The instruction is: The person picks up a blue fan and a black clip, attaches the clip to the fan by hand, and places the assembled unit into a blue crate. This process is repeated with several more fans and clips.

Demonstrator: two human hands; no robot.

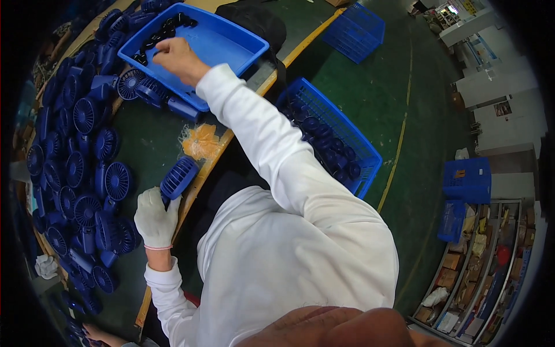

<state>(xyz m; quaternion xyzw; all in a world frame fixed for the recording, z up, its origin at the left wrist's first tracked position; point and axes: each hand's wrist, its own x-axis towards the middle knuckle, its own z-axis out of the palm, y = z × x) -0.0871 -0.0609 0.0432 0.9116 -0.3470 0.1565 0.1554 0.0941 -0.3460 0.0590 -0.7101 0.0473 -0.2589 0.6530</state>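
My left hand (pixel 156 218), in a white glove, grips a blue handheld fan (pixel 179 177) by its handle near the table's edge, with the round grille pointing away from me. My bare right hand (pixel 178 58) reaches into a shallow blue tray (pixel 231 53). Its fingers are pinched together beside a cluster of small black parts (pixel 169 28) along the tray's left side. Whatever the fingertips hold, if anything, is too small to make out. Many more blue fans (pixel 84 114) lie heaped on the green table, left of both hands.
An orange, frayed patch (pixel 200 141) lies on the table between my hands. Beside the table, a blue crate (pixel 347 156) of round blue parts stands on the green floor, with another blue crate (pixel 355 32) beyond. Shelves (pixel 480 266) stand far right. Another person's hand (pixel 98 333) shows lower left.
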